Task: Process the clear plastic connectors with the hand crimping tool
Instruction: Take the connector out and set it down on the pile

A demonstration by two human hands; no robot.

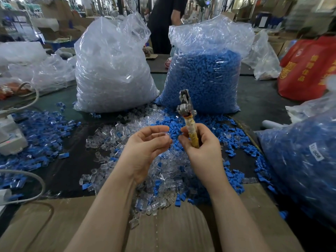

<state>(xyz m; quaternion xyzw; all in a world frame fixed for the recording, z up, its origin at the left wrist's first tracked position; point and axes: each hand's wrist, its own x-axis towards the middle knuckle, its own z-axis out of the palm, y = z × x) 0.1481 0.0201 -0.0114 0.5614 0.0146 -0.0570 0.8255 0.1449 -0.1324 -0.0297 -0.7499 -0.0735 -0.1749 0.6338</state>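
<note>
My right hand (201,144) grips the yellow taped handle of the hand crimping tool (187,113), which stands upright with its metal jaws at the top. My left hand (145,148) is curled beside it, thumb and fingertips pinching a clear plastic connector (163,134) close to the tool's handle. A loose heap of clear connectors (163,179) mixed with blue plastic pieces (234,142) lies on the dark table under and around both hands.
A big bag of clear parts (112,70) and a bag of blue parts (205,73) stand behind the heap. Another blue-filled bag (301,160) sits at right, a red bag (309,68) far right. Blue pieces, a white device (11,137) and cables lie left. A person stands behind the table.
</note>
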